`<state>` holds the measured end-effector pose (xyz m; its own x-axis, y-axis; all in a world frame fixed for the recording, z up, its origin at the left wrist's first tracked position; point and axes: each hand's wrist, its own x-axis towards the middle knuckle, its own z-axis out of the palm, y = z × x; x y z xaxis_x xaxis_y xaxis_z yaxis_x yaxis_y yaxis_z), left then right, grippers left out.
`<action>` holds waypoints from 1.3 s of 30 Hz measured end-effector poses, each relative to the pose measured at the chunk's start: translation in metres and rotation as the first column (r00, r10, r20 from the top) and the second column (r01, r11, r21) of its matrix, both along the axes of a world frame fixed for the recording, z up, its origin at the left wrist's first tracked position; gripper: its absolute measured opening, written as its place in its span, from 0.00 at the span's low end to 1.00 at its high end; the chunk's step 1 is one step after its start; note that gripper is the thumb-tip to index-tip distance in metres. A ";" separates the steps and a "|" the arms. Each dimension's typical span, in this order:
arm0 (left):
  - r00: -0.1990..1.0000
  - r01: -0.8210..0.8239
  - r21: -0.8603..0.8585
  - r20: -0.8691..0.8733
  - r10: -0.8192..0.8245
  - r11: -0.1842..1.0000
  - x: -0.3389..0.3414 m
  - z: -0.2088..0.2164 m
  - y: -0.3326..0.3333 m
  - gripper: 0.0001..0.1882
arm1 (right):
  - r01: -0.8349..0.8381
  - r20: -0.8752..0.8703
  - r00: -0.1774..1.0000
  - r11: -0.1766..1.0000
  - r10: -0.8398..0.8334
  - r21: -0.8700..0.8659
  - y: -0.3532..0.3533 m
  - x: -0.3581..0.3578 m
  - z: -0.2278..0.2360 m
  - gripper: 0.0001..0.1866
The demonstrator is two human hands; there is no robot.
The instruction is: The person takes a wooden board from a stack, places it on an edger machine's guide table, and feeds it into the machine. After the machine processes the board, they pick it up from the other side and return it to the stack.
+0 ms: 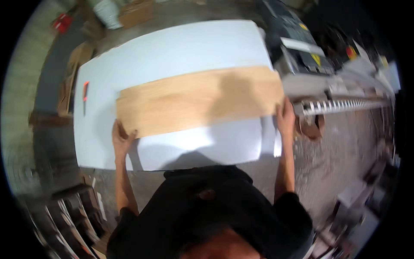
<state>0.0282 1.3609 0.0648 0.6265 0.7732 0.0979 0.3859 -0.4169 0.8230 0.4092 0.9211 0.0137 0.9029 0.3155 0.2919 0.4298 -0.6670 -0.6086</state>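
Note:
A long, light wood-coloured board (181,101) spans the white table, its right end a little farther from me than its left. My left hand (122,134) grips the board at its near left corner, with the thumb along the near edge. At the opposite end, my right hand (285,116) is closed on the near right corner. Whether the board rests on the table or is lifted slightly I cannot tell. My shadow falls across its right half.
On the left of the white table (172,47) lies an orange-and-black screwdriver (86,97). A grey machine (302,60) stands beyond the right edge, with a striped rail (345,105) in front of it. A dark rack (69,220) with slots stands at the lower left.

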 end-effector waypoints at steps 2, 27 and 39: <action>0.991 0.113 0.005 0.075 -0.113 0.994 -0.013 -0.006 -0.006 0.39 | -0.064 -0.188 0.978 0.989 0.089 0.136 -0.017 -0.007 0.004 0.32; 0.991 0.114 0.017 -0.065 -0.113 0.993 0.033 0.012 0.051 0.30 | -0.362 -0.133 0.929 0.923 0.345 -0.135 0.038 0.039 0.020 0.52; 0.945 0.319 -0.138 -0.033 -0.327 0.938 0.017 -0.040 0.153 0.13 | -0.429 -0.180 0.901 0.873 0.395 -0.233 0.027 0.084 -0.027 0.55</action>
<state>0.0456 1.5143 0.0246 0.8462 0.5321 -0.0301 0.2935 -0.4182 0.8596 0.4929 0.9484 -0.0135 0.6968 0.7160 0.0428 0.6340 -0.5869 -0.5035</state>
